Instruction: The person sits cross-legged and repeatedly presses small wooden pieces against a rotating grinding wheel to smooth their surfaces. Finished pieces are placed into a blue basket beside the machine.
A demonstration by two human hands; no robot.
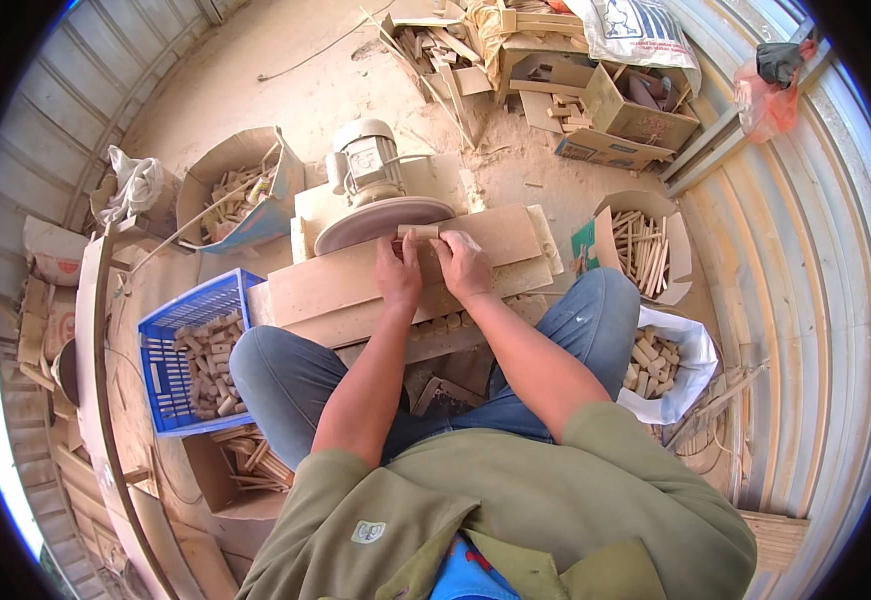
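Note:
Between my two hands a short wooden cylinder (418, 232) lies crosswise, close to the face of a disc sander (383, 221); whether they touch is hard to tell. My left hand (398, 266) grips its left end with the fingertips. The right end is held by my right hand (463, 261). Both hands are over a wooden board (330, 283) that serves as the sander's table. Behind the disc stands its dusty electric motor (365, 161). Below the board's near edge, several round wooden pieces (443, 324) form a row.
A blue plastic crate (195, 300) of wooden cylinders stands left of my knee. At right are a white sack (694, 375) of wooden pieces and a cardboard box (679, 259) of sticks. More cardboard boxes (289, 180) of offcuts stand farther off. A corrugated metal wall (803, 300) bounds the right side.

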